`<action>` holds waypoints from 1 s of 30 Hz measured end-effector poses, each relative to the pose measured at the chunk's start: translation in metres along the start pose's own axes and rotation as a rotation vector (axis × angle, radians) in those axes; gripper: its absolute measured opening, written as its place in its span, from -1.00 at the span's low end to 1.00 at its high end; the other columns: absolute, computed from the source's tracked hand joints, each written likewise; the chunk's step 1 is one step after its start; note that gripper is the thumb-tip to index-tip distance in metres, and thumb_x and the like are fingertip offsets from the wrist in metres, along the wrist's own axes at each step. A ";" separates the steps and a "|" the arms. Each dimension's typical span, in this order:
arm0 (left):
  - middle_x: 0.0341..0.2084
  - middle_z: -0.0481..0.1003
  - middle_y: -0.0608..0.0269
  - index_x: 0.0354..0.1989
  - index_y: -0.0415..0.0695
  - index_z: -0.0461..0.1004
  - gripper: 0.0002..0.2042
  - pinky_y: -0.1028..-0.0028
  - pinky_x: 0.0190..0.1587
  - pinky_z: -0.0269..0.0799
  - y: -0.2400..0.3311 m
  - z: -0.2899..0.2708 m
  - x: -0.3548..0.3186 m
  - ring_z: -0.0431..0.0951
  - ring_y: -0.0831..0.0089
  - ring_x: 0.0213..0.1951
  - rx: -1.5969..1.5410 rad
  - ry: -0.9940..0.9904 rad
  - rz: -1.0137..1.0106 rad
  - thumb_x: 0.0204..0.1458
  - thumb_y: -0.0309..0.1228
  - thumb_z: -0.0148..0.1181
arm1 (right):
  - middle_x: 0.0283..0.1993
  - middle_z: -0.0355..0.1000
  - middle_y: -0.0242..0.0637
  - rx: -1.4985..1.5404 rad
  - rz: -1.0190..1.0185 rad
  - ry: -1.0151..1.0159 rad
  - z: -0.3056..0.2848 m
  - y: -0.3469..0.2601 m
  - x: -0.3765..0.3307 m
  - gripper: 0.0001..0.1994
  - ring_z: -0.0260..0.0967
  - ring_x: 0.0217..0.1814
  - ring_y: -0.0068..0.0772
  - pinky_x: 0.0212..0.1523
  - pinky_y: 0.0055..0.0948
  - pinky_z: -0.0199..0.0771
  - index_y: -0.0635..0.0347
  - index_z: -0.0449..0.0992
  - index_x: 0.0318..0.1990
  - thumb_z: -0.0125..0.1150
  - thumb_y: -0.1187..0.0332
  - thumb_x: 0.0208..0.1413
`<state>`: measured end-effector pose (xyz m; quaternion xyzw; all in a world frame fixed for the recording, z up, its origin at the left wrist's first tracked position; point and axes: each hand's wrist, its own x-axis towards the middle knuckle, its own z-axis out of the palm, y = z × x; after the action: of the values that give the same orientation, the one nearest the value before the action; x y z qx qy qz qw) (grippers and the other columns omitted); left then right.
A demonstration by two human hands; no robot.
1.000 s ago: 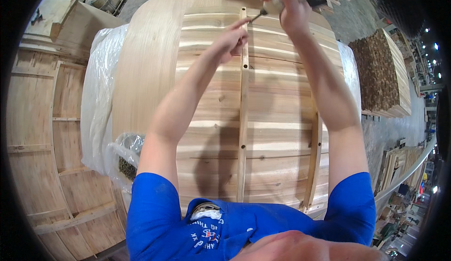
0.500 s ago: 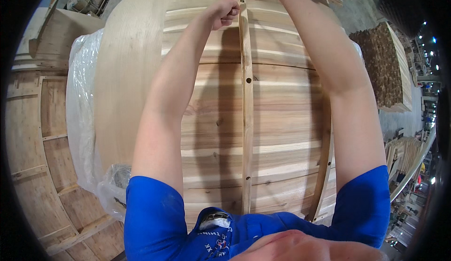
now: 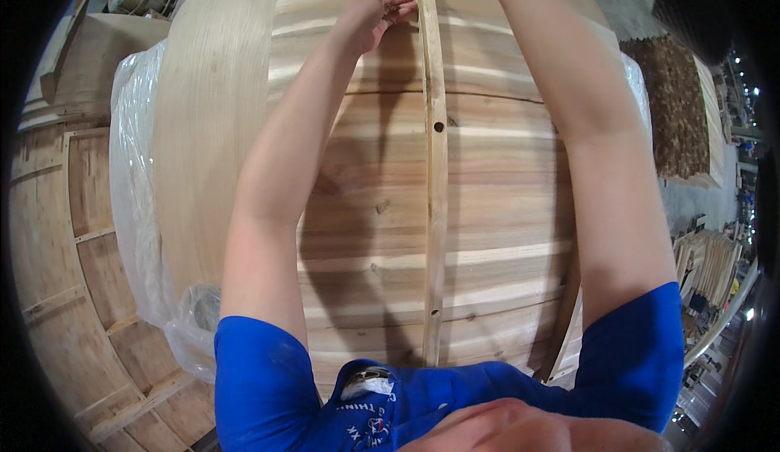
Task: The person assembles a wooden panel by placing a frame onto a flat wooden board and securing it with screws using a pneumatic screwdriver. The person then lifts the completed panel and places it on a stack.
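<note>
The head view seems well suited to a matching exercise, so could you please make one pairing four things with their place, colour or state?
1. Left hand
2. Central wooden strip
3. Stack of brown-edged boards
4. Shirt

A. In the picture's upper right
B. Blue
C. Beside the far end of the central wooden strip
D. Dark round holes along it

Right pairs: 1-C, 2-D, 3-A, 4-B

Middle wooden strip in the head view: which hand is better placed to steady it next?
Probably the left hand: it is close beside the middle wooden strip, near its far end. The right forearm runs past the upper edge, leaving its hand out of view.
</note>
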<state>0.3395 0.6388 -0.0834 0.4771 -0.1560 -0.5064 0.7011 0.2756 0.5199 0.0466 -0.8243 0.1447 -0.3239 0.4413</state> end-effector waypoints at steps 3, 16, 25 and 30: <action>-0.15 0.39 -0.04 -0.11 -0.42 0.26 -0.75 0.53 -0.13 0.41 -0.001 -0.003 -0.007 0.46 0.28 -0.11 0.013 0.066 -0.059 0.10 -0.50 -0.09 | -0.49 0.26 -0.25 0.012 0.008 0.011 -0.002 0.003 0.002 -0.61 0.23 -0.42 -0.41 -0.29 -0.30 0.30 0.25 0.24 -0.08 0.00 0.19 0.00; -0.39 0.48 0.21 -0.15 -0.30 0.33 -0.81 0.68 -0.28 0.40 0.001 -0.009 -0.032 0.47 0.58 -0.29 0.120 -0.090 -0.114 0.08 -0.49 0.01 | -0.49 0.25 -0.26 0.099 0.047 0.015 0.003 -0.003 0.003 -0.60 0.22 -0.43 -0.41 -0.29 -0.29 0.29 0.23 0.25 -0.07 -0.01 0.17 0.00; -0.46 0.45 0.26 -0.32 -0.24 0.36 -0.89 0.74 -0.43 0.41 0.011 -0.005 -0.091 0.44 0.65 -0.44 -0.031 -0.064 -0.130 0.07 -0.45 0.06 | -0.49 0.24 -0.27 0.366 0.074 0.068 -0.010 -0.036 -0.003 -0.60 0.21 -0.43 -0.42 -0.30 -0.29 0.28 0.22 0.25 -0.06 -0.02 0.15 0.00; -0.49 0.42 0.30 -0.32 -0.20 0.39 -0.88 0.76 -0.55 0.35 0.008 0.005 -0.143 0.37 0.68 -0.55 -0.299 0.056 -0.137 0.04 -0.43 0.11 | -0.50 0.24 -0.28 0.809 -0.014 0.017 -0.018 -0.099 -0.042 -0.59 0.21 -0.43 -0.42 -0.30 -0.29 0.28 0.21 0.25 -0.06 -0.02 0.14 0.00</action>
<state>0.2773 0.7593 -0.0366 0.3910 -0.0265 -0.5569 0.7323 0.2279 0.5867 0.1183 -0.5824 0.0034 -0.3646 0.7265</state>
